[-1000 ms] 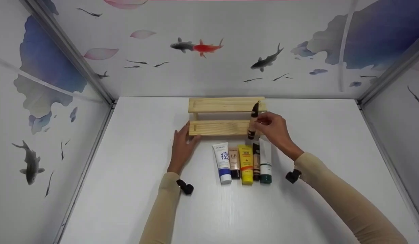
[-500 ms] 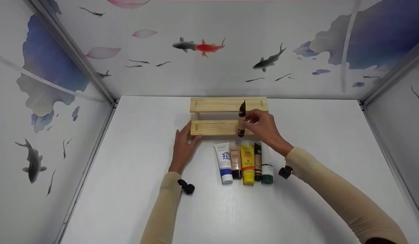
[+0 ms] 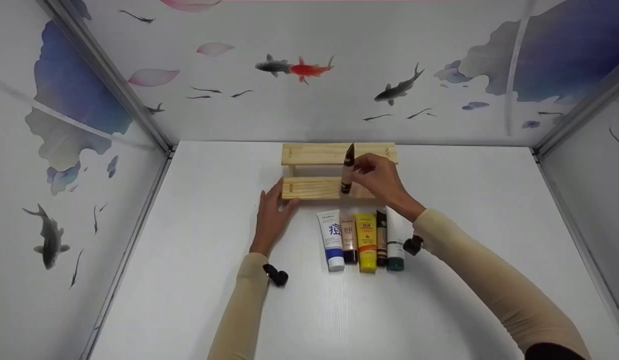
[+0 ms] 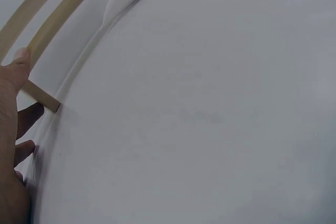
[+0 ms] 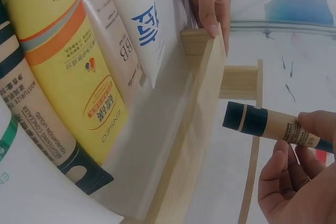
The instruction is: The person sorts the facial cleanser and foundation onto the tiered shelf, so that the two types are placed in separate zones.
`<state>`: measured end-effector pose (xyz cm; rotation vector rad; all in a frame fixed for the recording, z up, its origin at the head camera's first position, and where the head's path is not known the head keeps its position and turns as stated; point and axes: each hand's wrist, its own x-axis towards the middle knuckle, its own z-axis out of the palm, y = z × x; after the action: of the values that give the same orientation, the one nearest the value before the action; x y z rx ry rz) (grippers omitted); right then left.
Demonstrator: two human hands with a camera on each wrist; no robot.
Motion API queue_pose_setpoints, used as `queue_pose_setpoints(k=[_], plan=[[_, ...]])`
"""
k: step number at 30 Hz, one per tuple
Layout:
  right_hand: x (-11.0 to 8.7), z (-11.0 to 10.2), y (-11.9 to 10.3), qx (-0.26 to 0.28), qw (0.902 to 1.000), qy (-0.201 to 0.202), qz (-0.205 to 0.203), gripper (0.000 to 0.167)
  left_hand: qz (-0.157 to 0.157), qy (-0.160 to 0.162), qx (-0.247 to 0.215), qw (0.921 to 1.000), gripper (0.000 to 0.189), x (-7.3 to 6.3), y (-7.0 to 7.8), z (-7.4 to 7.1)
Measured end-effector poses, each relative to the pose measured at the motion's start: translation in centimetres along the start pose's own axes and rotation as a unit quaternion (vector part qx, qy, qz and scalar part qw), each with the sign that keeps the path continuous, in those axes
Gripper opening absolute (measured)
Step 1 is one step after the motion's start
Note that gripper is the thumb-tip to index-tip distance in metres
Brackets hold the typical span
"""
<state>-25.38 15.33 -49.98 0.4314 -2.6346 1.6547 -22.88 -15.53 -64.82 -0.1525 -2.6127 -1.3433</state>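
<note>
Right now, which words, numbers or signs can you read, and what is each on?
"BB": pink tube
"100g": yellow tube
"硫磺", probably: yellow tube
"FOUNDATION LIQUID": lying tan tube
"CONCEALER": lying tan tube
"痘", probably: white-and-blue tube
Too small, blurred or cut off to read surely: print on the held tan tube and white-and-green tube, and the remaining fine print.

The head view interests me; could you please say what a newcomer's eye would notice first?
Probably the bright yellow tube, lying on the near side of the wooden rack. The red fish printed on the back wall might come next, then the right hand pinching a beige-and-black tube at the rack.
</note>
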Motion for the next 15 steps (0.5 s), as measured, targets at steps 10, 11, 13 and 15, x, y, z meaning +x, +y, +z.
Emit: queue_pose_setpoints(k=[10, 11, 13, 15], plan=[[1.6, 0.4, -0.6, 0.009, 0.9997, -0.003, -0.021, 0.026, -0.004, -0.001, -0.011, 0.9999, 0.086, 0.1, -0.1, 0.0], [1.8, 0.6, -0.6, 0.008, 0.9997, -0.002, -0.025, 0.025, -0.004, -0.001, -0.012, 0.9999, 0.087, 0.1, -0.1, 0.0], [2.1, 0.9, -0.8, 0.008, 0.9995, -0.002, -0.029, 0.025, -0.003, -0.001, -0.015, 0.9999, 0.087, 0.1, -0.1, 0.0], [2.3, 1.2, -1.0, 0.009, 0.9995, -0.003, -0.030, 0.025, -0.006, -0.001, -0.017, 0.9998, 0.088, 0.0, -0.1, 0.0]])
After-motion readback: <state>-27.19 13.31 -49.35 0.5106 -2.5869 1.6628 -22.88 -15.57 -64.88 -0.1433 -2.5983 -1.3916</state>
